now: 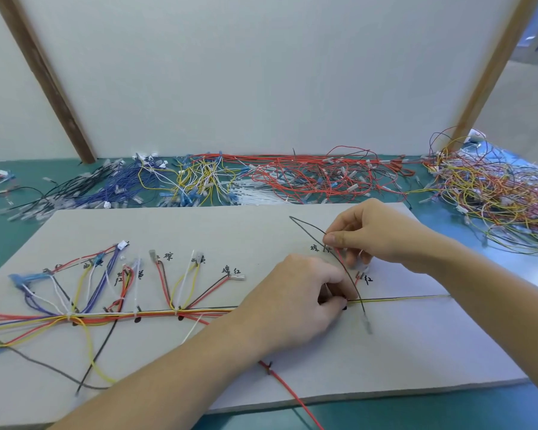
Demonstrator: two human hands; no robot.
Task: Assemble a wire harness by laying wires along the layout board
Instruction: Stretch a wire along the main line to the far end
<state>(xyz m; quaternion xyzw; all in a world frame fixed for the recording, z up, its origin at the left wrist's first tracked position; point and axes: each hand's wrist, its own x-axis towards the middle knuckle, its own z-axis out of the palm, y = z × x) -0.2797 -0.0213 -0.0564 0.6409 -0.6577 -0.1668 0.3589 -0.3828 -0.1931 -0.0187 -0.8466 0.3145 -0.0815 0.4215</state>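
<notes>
The dark wire [339, 259] arcs over the right part of the layout board [199, 225], its clear terminal end [368, 324] lying just below the main wire trunk [168, 313]. The right hand [364, 234] pinches it between thumb and forefinger partway along, a clenched grip on the wire. The left hand [302, 293] presses curled fingers where the dark wire crosses the trunk; whether it pinches the wire there, I cannot tell. The wire looks light, thin and springy, likely to bow away unless it is held close to the trunk and near its terminal. Behind the board, loose wire piles [292, 178] crowd the green surface [0, 237].
</notes>
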